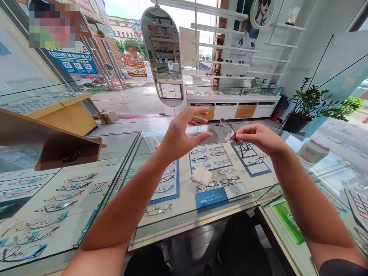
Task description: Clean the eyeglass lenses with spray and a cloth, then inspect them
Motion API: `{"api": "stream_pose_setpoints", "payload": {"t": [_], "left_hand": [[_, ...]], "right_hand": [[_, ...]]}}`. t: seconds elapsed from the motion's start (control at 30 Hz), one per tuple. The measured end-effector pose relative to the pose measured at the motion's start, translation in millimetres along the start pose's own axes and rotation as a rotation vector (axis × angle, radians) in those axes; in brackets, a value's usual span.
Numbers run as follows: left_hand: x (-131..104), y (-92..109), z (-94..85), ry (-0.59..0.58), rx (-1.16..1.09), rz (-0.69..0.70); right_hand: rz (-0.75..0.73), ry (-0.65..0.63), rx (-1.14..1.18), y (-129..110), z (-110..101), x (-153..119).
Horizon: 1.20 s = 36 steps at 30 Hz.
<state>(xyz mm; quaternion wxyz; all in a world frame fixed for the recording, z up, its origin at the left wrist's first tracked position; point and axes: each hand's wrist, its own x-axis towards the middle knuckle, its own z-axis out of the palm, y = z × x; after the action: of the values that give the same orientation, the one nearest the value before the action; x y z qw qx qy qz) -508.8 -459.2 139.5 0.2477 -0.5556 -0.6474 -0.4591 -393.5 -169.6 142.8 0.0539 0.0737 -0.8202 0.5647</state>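
My right hand (254, 137) pinches a pair of eyeglasses (228, 128) with a dark thin temple, raised above the glass counter. Something clear and shiny, perhaps a lens or plastic, shows by the fingertips. Left of it, my left hand (188, 130) hovers with fingers spread and thumb apart, holding nothing. Beneath both hands, rows of eyeglasses (200, 158) lie inside the display case on blue-edged trays (177, 180). A beige folded cloth (202, 175) rests on the counter top between my forearms.
A blue card (212, 197) lies near the counter's front edge. More eyeglasses (57, 207) fill the left case. On the right are a white box-like device (312, 151), a calculator (359, 203) and a green tray (287, 222). An oval mirror (165, 57) and potted plant (304, 103) stand beyond.
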Motion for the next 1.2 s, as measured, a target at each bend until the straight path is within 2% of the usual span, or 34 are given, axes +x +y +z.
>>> {"api": "stream_pose_setpoints", "payload": {"t": [0.1,0.2,0.33,0.43,0.53,0.67,0.9,1.03,1.2], "left_hand": [[-1.8,1.3,3.5,0.012,0.080,-0.007],[-16.0,-5.7,14.6,-0.029,0.136,-0.127],[-61.3,-30.2,30.6,-0.156,0.183,-0.347],[-99.3,-53.8,35.4,-0.124,0.223,-0.466],[-121.5,-71.6,35.9,-0.124,0.250,-0.540],[-127.2,-81.3,35.3,-0.140,0.290,-0.521],[-126.9,-82.4,36.3,-0.200,0.326,-0.500],[-126.0,-79.2,36.5,-0.202,0.318,-0.504],[-124.0,-75.4,35.7,-0.212,0.313,-0.512]], "right_hand": [[0.099,0.185,0.085,27.9,-13.0,-13.1],[0.228,0.348,0.188,58.9,-27.4,-18.1],[0.412,0.510,0.098,94.2,-44.1,-19.0],[0.498,0.588,0.054,113.4,-51.7,-18.2],[0.557,0.648,-0.003,129.1,-56.1,-15.8],[0.640,0.768,-0.165,148.3,-60.9,-10.1],[0.806,0.924,-0.534,169.0,-59.7,1.1],[0.828,0.933,-0.747,178.2,-49.4,6.2],[0.848,0.858,-0.869,189.5,-37.9,10.3]]}}
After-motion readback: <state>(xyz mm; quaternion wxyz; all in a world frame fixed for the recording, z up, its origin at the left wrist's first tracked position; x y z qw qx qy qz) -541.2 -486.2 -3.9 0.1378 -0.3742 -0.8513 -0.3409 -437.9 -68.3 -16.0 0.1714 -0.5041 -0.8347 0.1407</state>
